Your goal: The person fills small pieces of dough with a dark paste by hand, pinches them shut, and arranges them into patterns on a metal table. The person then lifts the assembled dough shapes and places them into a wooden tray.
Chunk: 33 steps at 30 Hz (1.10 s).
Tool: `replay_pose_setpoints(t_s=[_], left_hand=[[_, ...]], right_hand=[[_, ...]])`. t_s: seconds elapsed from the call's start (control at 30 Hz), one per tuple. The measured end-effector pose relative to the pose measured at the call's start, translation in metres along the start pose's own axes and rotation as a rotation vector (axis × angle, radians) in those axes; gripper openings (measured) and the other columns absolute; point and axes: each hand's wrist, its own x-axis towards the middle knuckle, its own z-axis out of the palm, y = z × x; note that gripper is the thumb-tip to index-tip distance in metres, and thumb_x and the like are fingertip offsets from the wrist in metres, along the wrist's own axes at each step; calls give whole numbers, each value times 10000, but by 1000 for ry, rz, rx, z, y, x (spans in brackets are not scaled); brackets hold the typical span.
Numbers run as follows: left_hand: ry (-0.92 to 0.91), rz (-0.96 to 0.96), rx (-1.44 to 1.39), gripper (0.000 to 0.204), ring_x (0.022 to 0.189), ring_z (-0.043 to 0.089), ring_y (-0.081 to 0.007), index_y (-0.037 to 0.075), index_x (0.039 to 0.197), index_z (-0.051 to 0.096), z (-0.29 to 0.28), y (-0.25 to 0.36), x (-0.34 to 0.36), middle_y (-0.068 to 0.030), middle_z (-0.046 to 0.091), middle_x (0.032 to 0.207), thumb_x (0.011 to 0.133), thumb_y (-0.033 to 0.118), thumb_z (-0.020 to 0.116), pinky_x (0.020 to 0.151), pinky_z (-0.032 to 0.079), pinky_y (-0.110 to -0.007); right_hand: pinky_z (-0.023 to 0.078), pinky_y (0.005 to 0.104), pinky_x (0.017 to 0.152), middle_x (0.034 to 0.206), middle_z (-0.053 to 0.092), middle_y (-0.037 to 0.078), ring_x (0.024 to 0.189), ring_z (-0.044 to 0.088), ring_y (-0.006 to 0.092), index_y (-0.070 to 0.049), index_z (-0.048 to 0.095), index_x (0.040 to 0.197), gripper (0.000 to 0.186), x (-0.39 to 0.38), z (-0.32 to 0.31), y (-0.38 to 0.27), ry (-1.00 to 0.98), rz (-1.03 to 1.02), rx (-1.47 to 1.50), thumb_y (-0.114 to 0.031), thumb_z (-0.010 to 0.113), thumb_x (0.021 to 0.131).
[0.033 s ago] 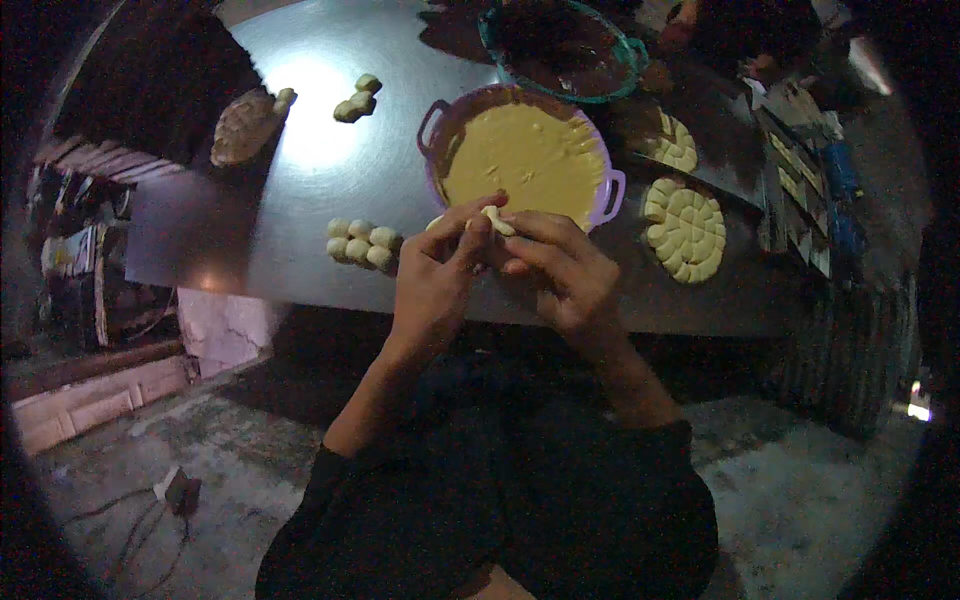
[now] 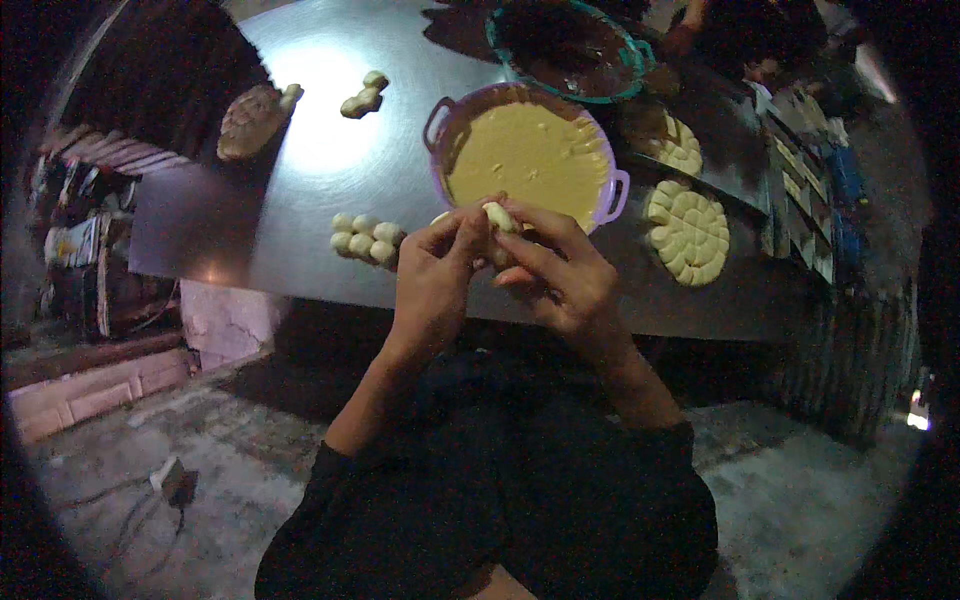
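Observation:
Over the near edge of a large metal table [image 2: 400,160], both hands meet at a small piece of pale dough [image 2: 500,216]. My left hand [image 2: 437,262] pinches it between thumb and fingers. From the other side, the thumb and fingers of my right hand [image 2: 572,275] press on the same piece. Just beyond my fingertips is a purple basin [image 2: 619,196] with two handles, holding a thick, smooth yellow mass [image 2: 525,150]. Left of my left hand, several dough balls [image 2: 366,239] sit in two rows. Part of a pale thing beside my left fingers is hidden.
At right lies a flat dough round [image 2: 689,236] scored into pieces, with another dough round [image 2: 676,146] behind it. A green-rimmed basin [image 2: 497,45] stands far back, near another person [image 2: 690,28]. Dough lumps [image 2: 363,96] and a darker scored round [image 2: 250,122] lie at left.
The dough piece shows more plainly between my fingertips, as my right fingers have shifted slightly. The whole view has moved a little; the table things stay in place.

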Motion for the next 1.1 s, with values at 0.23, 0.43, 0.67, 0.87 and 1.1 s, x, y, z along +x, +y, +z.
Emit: replay_pose_setpoints(t_s=[0.23, 0.43, 0.67, 0.87, 1.1], left_hand=[[11, 128, 293, 340, 892, 610, -83, -36, 1125, 666, -18, -11, -29, -68, 701, 1005, 959, 254, 604, 796, 481, -230], [-37, 362, 146, 288, 907, 633, -100, -17, 1071, 704, -41, -11, -43, -87, 714, 1025, 902, 217, 685, 812, 498, -252], [-32, 134, 182, 326, 969, 621, -123, -12, 1107, 690, -93, 2, -35, -75, 691, 1090, 928, 257, 648, 866, 491, -272], [-72, -145, -16, 361, 932, 609, -106, 11, 1191, 652, -163, 15, -14, -24, 678, 1040, 935, 265, 640, 849, 488, -263], [-132, -213, 82, 339, 969, 605, -121, 9, 1146, 668, -228, -40, 3, -44, 679, 1067, 932, 270, 641, 831, 477, -272]], right_hand=[[523, 362, 840, 991, 644, 102, 989, 623, 280, -50, 664, 1037, 301, -10, 0, -13, -48, -43, 271, 8, 710, 745], [501, 325, 781, 941, 617, 97, 890, 612, 238, -54, 647, 966, 238, 6, 7, -21, -212, 22, 171, -81, 755, 756], [471, 354, 771, 958, 610, 79, 864, 592, 250, -82, 608, 1143, 409, 33, 67, -40, -33, 341, 648, -135, 773, 773], [471, 381, 815, 974, 637, 79, 951, 598, 263, -118, 579, 1220, 516, 59, 115, -50, -316, 163, 188, -175, 794, 753], [482, 360, 865, 1115, 587, 93, 971, 571, 258, -66, 624, 1102, 520, 44, 196, -44, -220, 291, -39, -149, 858, 645]])
